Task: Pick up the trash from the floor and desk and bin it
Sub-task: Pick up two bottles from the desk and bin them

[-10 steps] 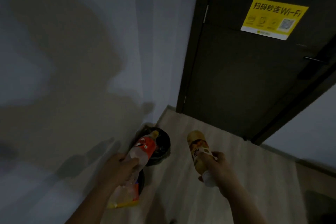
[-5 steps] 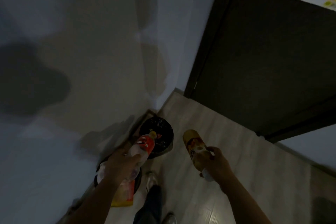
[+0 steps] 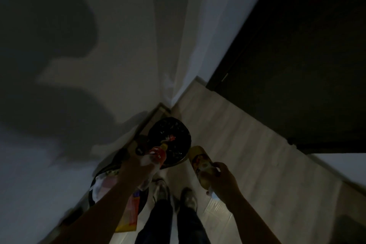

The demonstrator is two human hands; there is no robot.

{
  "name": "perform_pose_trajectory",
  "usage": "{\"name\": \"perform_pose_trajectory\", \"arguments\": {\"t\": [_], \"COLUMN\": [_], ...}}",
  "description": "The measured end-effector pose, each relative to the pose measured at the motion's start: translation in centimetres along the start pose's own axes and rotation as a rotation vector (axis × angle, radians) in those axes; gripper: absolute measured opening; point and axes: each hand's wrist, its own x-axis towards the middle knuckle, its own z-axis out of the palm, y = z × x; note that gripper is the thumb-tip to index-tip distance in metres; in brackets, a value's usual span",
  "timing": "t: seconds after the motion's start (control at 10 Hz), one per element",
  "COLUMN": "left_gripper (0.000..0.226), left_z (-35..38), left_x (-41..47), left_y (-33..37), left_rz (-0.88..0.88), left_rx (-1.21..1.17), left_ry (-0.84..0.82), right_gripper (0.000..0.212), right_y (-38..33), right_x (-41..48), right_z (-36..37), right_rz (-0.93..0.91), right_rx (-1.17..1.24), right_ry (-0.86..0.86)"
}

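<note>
My left hand [image 3: 136,170] grips a clear plastic bottle [image 3: 156,155] with a red label and yellow cap, its top reaching over the near rim of a black-lined bin [image 3: 158,127] in the corner. A yellow and orange snack wrapper [image 3: 129,216] hangs below that same hand. My right hand [image 3: 221,180] holds a yellow-brown bottle [image 3: 200,162] tilted up, just right of the bin's rim. Some trash lies inside the bin.
A second dark bin [image 3: 99,182] with white trash sits by the wall under my left forearm. My two shoes [image 3: 174,196] stand on the pale wood floor [image 3: 247,154]. A dark door [image 3: 297,65] closes off the right side; grey walls [image 3: 99,65] meet in the corner.
I have stepped closer and the view tilted down, so the bin is nearer and my feet show. Both bottles moved toward the bin; the red-label bottle now reaches over its rim.
</note>
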Motion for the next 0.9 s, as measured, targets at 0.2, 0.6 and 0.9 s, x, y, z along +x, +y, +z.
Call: {"name": "perform_pose_trajectory", "arguments": {"t": [0.2, 0.6, 0.9], "left_gripper": [0.057, 0.071, 0.068], "left_z": [4.3, 11.7, 15.1], "left_x": [6.8, 19.0, 23.4], "left_y": [-0.2, 0.3, -2.2], "left_rz": [-0.043, -0.119, -0.095], "left_rx": [0.052, 0.183, 0.224], "left_ry": [-0.016, 0.058, 0.054], "right_gripper": [0.056, 0.06, 0.056], "right_y": [0.3, 2.0, 2.8], "right_x": [7.3, 22.8, 29.3], "right_z": [2.2, 6.3, 9.7], "right_rz": [0.016, -0.01, -0.045], "right_rx": [-0.057, -0.222, -0.355], "right_ry": [-0.085, -0.103, -0.155]}}
